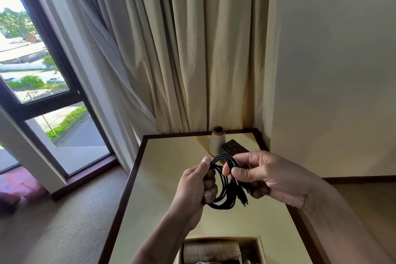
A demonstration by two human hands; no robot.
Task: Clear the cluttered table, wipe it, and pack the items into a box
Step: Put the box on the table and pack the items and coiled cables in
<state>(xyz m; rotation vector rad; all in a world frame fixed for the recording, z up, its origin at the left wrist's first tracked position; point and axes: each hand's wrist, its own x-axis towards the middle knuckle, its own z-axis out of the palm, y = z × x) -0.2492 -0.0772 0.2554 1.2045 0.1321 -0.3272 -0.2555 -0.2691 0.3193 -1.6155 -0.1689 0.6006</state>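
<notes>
A coiled black cable point(222, 186) hangs above the middle of the cream table point(169, 169) with a dark wood rim. My left hand point(198, 188) grips the left side of the coil. My right hand point(259, 174) pinches the top right of the loop between thumb and fingers, and two plug ends dangle below it. At the bottom edge an open cardboard box point(260, 246) holds a sleeve of stacked brown paper cups point(211, 252); the rest of its contents is cut off.
At the table's far corner stand a cone-shaped thread spool point(217, 140) and a small dark box point(232, 148) beside it. Beige curtains point(188, 49) hang behind, a wall rises on the right, and a window with carpeted floor lies to the left.
</notes>
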